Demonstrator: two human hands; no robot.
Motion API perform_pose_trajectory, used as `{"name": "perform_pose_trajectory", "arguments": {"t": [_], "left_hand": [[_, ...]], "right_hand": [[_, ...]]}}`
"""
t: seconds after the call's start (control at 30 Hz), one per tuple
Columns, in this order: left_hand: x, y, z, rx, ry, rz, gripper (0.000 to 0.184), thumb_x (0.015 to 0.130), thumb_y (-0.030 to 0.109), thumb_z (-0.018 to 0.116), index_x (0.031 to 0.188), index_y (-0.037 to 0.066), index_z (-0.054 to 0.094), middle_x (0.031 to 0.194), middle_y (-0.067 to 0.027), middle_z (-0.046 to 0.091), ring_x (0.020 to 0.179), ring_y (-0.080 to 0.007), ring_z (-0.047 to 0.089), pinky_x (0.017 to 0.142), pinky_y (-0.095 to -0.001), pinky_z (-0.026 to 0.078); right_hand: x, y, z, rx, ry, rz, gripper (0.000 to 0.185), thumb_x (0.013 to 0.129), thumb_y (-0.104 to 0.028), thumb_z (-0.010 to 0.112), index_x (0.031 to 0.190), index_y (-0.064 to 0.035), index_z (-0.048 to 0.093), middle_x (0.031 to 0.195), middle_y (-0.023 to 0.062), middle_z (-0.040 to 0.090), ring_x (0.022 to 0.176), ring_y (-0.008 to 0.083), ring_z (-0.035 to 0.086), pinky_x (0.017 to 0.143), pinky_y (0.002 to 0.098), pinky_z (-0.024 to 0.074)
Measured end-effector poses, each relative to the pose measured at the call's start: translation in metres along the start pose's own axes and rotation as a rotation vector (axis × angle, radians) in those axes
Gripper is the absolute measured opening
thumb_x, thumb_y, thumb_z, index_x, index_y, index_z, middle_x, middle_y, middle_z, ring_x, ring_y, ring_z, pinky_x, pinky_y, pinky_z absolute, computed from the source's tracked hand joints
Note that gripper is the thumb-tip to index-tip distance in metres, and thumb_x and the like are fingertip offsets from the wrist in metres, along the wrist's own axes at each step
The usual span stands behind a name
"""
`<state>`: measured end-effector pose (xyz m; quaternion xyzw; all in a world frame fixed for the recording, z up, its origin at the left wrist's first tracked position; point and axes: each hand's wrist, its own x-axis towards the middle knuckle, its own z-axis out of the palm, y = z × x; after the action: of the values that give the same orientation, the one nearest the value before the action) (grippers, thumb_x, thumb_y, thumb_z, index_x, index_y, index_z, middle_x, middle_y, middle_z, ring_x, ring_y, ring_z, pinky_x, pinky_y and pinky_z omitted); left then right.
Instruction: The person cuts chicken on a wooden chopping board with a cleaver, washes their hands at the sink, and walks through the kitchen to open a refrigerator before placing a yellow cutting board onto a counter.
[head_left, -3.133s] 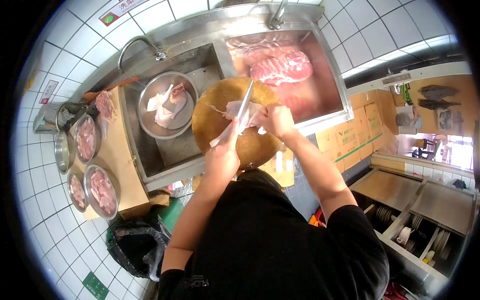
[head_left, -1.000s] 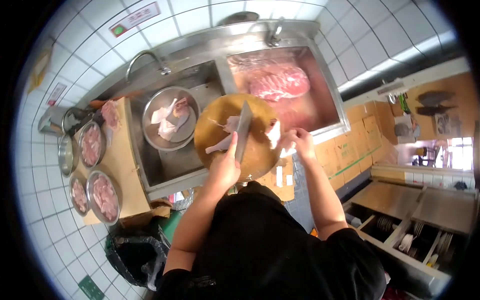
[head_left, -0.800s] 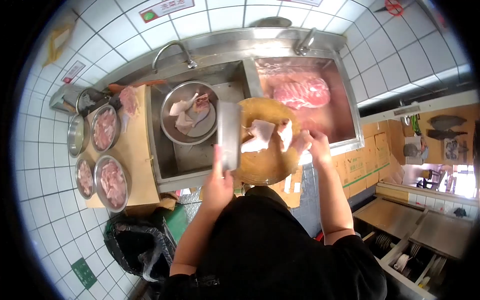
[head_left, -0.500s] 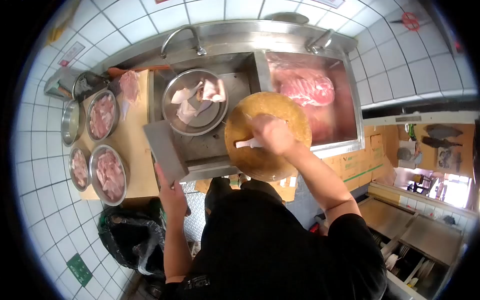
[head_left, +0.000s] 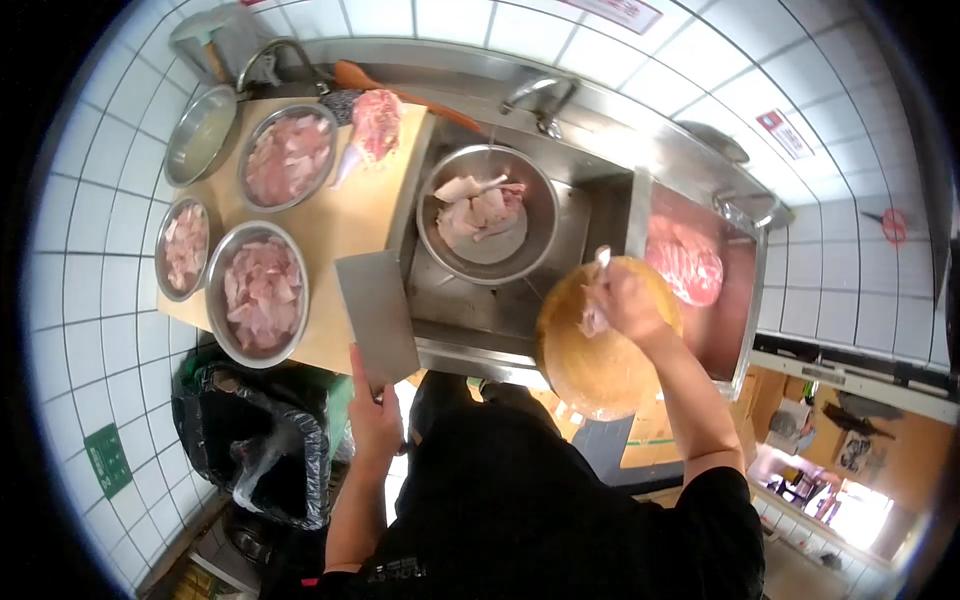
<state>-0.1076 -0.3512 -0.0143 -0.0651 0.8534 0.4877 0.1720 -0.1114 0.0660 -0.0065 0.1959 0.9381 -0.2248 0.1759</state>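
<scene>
My left hand (head_left: 374, 420) is wrapped round the handle of a broad cleaver (head_left: 378, 315), its blade raised beside the board's front edge. Over the round wooden chopping block (head_left: 590, 372), my right hand (head_left: 632, 305) grips a raw poultry piece (head_left: 594, 318); a pale bone end sticks out past the fingers, and the rest is partly hidden by the hand. To the left of the block, a steel bowl (head_left: 430, 236) in the sink holds several raw poultry pieces (head_left: 482, 212) with skin and bone.
On the wooden board (head_left: 345, 235) stand steel bowls of cut meat (head_left: 262, 290) and a raw leg piece (head_left: 375, 128). A large slab of meat (head_left: 690, 268) lies in the right basin. A lined bin (head_left: 255, 445) is below left; faucets (head_left: 540, 100) line the back.
The view has shifted, so the scene sits differently in frame. My right hand has lifted the poultry piece from the block's surface, and more pieces show in the sink bowl. The cleaver stays in my left hand.
</scene>
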Motion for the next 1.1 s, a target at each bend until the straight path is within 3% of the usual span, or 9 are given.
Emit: {"name": "perform_pose_trajectory", "arguments": {"t": [0.17,0.27,0.53,0.63,0.73,0.83,0.93,1.0,1.1], "left_hand": [[0.012,-0.018,-0.023,-0.056,0.037,0.063,0.072,0.093,0.001,0.052,0.157,0.004,0.019,0.113,-0.0261,0.069,0.097,-0.0358,0.071,0.082,-0.0356,0.054],[0.006,-0.008,-0.042,-0.075,0.057,-0.004,0.072,0.094,0.000,0.051,0.157,0.001,0.016,0.117,-0.0253,0.068,0.101,-0.0309,0.071,0.085,-0.0333,0.053],[-0.008,-0.028,-0.068,-0.114,0.123,-0.115,0.072,0.094,0.000,0.052,0.156,-0.002,0.014,0.117,-0.0235,0.068,0.106,-0.0281,0.070,0.089,-0.0317,0.052],[-0.015,-0.047,-0.068,-0.132,0.154,-0.206,0.075,0.093,-0.002,0.052,0.157,0.000,0.013,0.116,-0.0256,0.068,0.103,-0.0292,0.071,0.086,-0.0331,0.054],[-0.016,-0.057,-0.066,-0.185,0.177,-0.250,0.078,0.091,-0.003,0.052,0.158,0.001,0.012,0.113,-0.0268,0.068,0.100,-0.0285,0.071,0.083,-0.0329,0.054],[-0.013,-0.054,-0.068,-0.189,0.177,-0.270,0.078,0.091,-0.004,0.051,0.158,0.001,0.012,0.112,-0.0261,0.069,0.099,-0.0273,0.071,0.080,-0.0323,0.055],[-0.010,-0.061,-0.064,-0.186,0.178,-0.231,0.078,0.092,-0.004,0.051,0.159,0.004,0.011,0.109,-0.0232,0.069,0.084,-0.0207,0.066,0.069,-0.0299,0.052],[-0.009,-0.071,-0.058,-0.154,0.191,-0.121,0.080,0.092,-0.004,0.049,0.160,0.008,0.009,0.099,-0.0184,0.069,0.054,-0.0109,0.057,0.049,-0.0268,0.048],[-0.009,-0.067,-0.055,-0.181,0.173,-0.085,0.080,0.093,-0.004,0.048,0.160,0.009,0.008,0.098,-0.0168,0.068,0.053,-0.0111,0.055,0.048,-0.0265,0.047]], "right_hand": [[0.119,-0.068,0.036,0.153,0.584,-0.220,0.040,0.093,-0.028,0.067,0.123,-0.0011,0.062,0.097,0.0206,0.069,0.079,0.0294,0.069,0.072,0.0387,0.0554],[0.172,-0.132,0.077,0.535,0.043,-0.074,0.045,0.094,-0.026,0.066,0.128,0.0033,0.059,0.115,0.0204,0.068,0.088,0.0238,0.070,0.077,0.0359,0.0556],[0.338,-0.244,0.164,0.769,0.170,-0.003,0.058,0.088,-0.025,0.064,0.136,0.0057,0.053,0.106,0.0171,0.070,0.090,0.0206,0.070,0.078,0.0341,0.0547],[0.366,-0.263,0.163,0.750,0.173,0.058,0.049,0.086,-0.021,0.064,0.126,0.0064,0.061,0.095,0.0151,0.072,0.080,0.0194,0.070,0.073,0.0346,0.0551],[0.399,-0.255,0.178,0.609,0.090,0.103,0.047,0.082,-0.038,0.066,0.109,0.0015,0.070,0.109,0.0244,0.070,0.106,0.0351,0.068,0.093,0.0415,0.0520],[0.412,-0.252,0.179,0.556,0.062,0.080,0.048,0.080,-0.037,0.069,0.109,0.0003,0.072,0.109,0.0229,0.071,0.107,0.0330,0.068,0.096,0.0396,0.0518],[0.411,-0.249,0.178,0.591,0.109,0.039,0.029,0.080,-0.020,0.071,0.089,0.0072,0.073,0.078,0.0136,0.071,0.069,0.0208,0.070,0.065,0.0355,0.0560],[0.402,-0.249,0.178,0.628,0.113,0.108,0.028,0.079,-0.020,0.071,0.087,0.0071,0.073,0.078,0.0143,0.071,0.069,0.0207,0.070,0.064,0.0348,0.0562],[0.363,-0.242,0.159,0.625,0.115,0.076,0.024,0.080,-0.017,0.071,0.085,0.0062,0.072,0.077,0.0132,0.070,0.067,0.0214,0.069,0.062,0.0335,0.0569]]}}
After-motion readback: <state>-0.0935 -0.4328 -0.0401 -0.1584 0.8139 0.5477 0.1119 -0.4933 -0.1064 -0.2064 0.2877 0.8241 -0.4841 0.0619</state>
